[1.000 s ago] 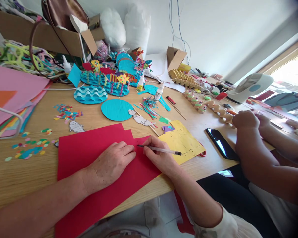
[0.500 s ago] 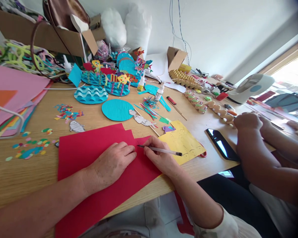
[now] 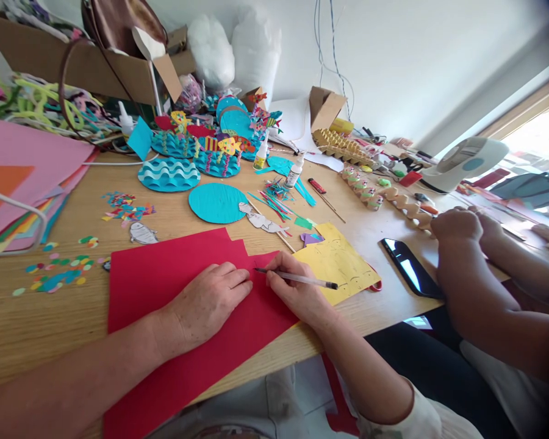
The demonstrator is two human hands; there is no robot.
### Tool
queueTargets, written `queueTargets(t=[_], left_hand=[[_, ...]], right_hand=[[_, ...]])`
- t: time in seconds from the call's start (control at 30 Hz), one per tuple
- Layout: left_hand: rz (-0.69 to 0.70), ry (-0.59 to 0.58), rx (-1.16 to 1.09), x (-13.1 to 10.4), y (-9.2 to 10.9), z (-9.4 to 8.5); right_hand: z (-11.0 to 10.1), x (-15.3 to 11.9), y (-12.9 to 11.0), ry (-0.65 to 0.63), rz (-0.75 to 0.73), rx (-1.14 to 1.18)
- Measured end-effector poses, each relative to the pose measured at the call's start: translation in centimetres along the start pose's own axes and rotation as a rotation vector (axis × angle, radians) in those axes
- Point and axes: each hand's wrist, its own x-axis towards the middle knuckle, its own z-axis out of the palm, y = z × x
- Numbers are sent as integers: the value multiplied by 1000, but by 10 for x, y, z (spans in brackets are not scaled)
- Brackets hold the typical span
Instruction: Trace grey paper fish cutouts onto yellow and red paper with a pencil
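Note:
Red paper (image 3: 165,268) with a stepped far edge lies before me and hangs over the table's near edge. My left hand (image 3: 213,299) rests flat on it, palm down, fingers stretched out and holding nothing. Between thumb and fingers of my right hand (image 3: 297,289) is a pen (image 3: 306,279) with a clear barrel and dark cap end. The pen's tip touches the red paper, where a faint line shows. Yellow paper (image 3: 343,262) with drawn marks lies just right of that hand, its near part covered by it.
Beyond the red paper lie a blue oval (image 3: 217,203), a paper fish cutout (image 3: 143,233) and glue bottles (image 3: 295,171). Confetti dots (image 3: 61,272) are scattered at left. At right are a phone (image 3: 409,268) and another person's arm (image 3: 480,280). Decorated blue pieces (image 3: 217,161) stand farther back.
The camera view has shifted very slightly. Both hands, the pen and the papers stay practically where they were.

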Motion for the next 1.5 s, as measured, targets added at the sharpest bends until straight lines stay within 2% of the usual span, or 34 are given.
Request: queueTargets(t=[1.5], left_hand=[[3,11,9,1,-1,2]], right_hand=[[1,0,2,-10,35,-1]])
